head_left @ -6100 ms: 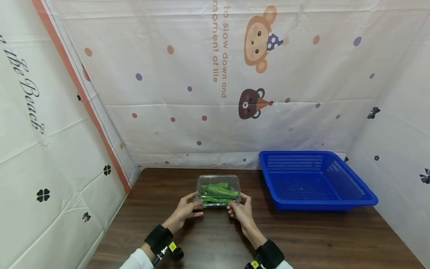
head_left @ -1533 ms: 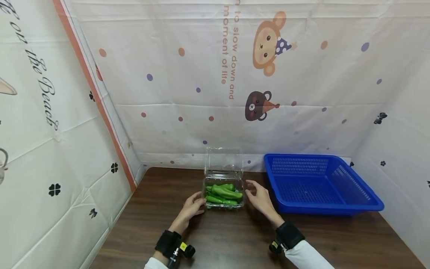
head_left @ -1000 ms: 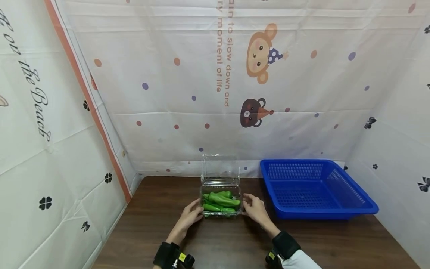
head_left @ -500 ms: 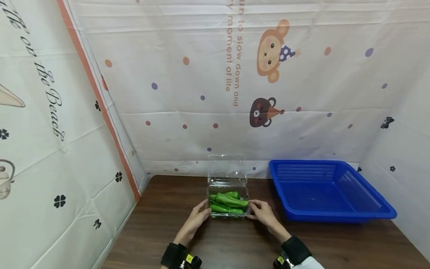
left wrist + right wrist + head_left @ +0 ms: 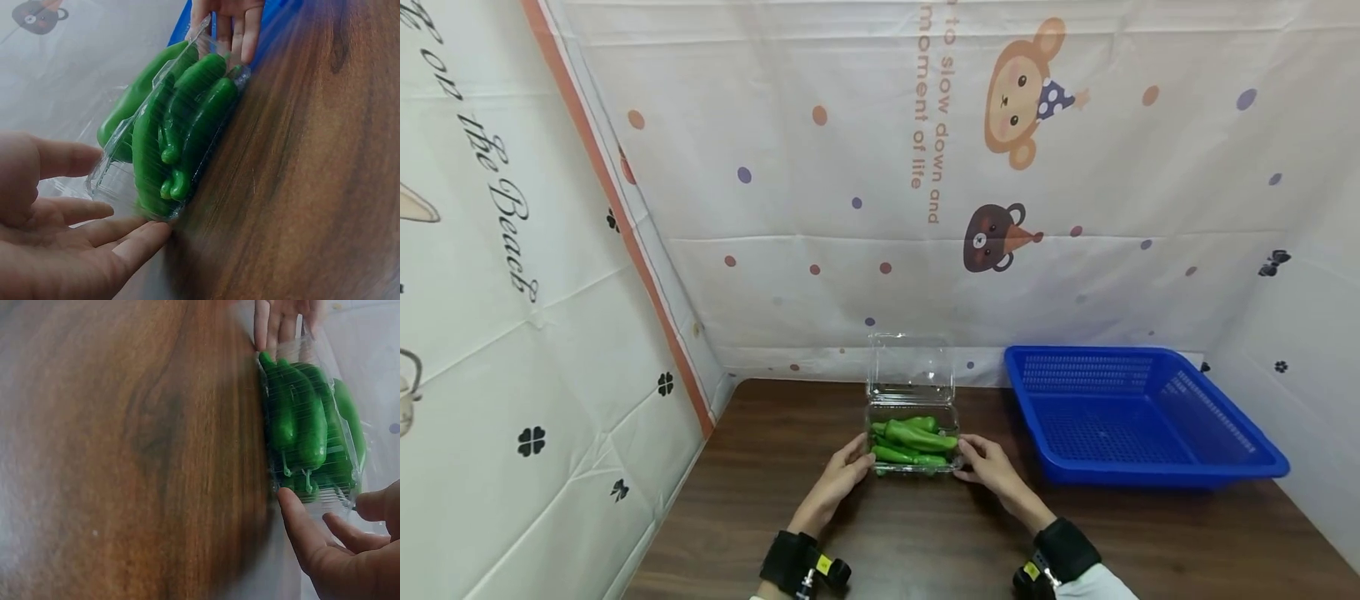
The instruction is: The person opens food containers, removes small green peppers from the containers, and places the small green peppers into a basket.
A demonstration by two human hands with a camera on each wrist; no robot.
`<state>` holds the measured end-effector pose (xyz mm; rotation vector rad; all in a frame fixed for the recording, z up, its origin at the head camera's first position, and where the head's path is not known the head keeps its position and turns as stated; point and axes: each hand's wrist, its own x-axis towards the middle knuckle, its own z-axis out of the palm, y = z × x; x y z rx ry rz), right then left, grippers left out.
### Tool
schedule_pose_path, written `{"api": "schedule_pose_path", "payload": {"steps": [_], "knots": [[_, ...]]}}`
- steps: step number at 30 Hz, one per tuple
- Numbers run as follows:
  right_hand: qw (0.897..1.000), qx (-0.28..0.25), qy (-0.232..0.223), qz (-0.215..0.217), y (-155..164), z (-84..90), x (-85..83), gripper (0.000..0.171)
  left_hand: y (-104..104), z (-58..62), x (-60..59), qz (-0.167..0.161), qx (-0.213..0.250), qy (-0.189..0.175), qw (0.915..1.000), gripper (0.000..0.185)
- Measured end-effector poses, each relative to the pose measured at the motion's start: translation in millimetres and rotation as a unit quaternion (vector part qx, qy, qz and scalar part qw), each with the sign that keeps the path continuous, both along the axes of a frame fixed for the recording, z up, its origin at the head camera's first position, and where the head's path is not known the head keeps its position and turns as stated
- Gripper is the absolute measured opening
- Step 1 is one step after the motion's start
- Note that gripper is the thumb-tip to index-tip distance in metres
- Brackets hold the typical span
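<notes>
A clear plastic clamshell container (image 5: 917, 470) stands on the table, its hinged lid (image 5: 912, 367) raised at the back. Several green peppers (image 5: 917, 435) fill its tray, one lying across the top. My left hand (image 5: 842, 473) holds the tray's left end; in the left wrist view the thumb is at the rim and the fingertips at the lower edge. At the right end my right hand (image 5: 994, 471) grips likewise, thumb near the rim and index finger low in the right wrist view. The far sides of the fingers are partly hidden.
A blue perforated plastic basket (image 5: 1157, 475) stands to the right of the container, with nothing seen inside. Brown wooden tabletop (image 5: 917, 542) stretches in front of the hands. Printed white cloth (image 5: 820, 183) hangs behind and at both sides.
The container's lid was shut about six seconds ago and is now raised. My right hand, apart from the tray 1.5 seconds ago, has come in to its right end. The head view shifts slightly.
</notes>
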<state>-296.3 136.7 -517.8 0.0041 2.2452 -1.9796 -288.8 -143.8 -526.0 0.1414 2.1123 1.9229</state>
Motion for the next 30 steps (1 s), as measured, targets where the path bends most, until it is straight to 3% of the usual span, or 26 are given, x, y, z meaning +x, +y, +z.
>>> {"api": "schedule_pose_path", "payload": {"steps": [4, 8, 13, 16, 22, 30], "knots": [[1.000, 0.018, 0.011, 0.005, -3.8, 2.9, -4.3, 0.043, -4.5, 0.4, -0.8, 0.004, 0.005, -0.002, 1.0000, 0.069], [0.995, 0.086, 0.043, -0.011, -5.3, 9.2, -7.6, 0.043, -7.9, -0.8, -1.3, 0.007, 0.002, 0.000, 1.0000, 0.070], [0.975, 0.199, 0.092, -0.029, 0.0, 25.8, -6.2, 0.047, -7.7, -2.3, -2.1, -0.003, -0.008, -0.004, 1.0000, 0.068], [0.965, 0.232, 0.116, -0.022, 4.7, 39.4, -6.4, 0.054, -5.6, -1.4, -3.0, -0.013, -0.013, -0.003, 0.9998, 0.067], [0.960, 0.235, 0.154, -0.013, 7.1, 68.7, -10.0, 0.064, -3.4, -1.0, -4.4, -0.012, -0.009, 0.002, 0.9999, 0.066], [0.947, 0.245, 0.207, -0.004, 5.0, 99.6, -8.1, 0.061, -3.9, -1.8, -5.7, -0.017, 0.005, -0.006, 0.9998, 0.066]]}}
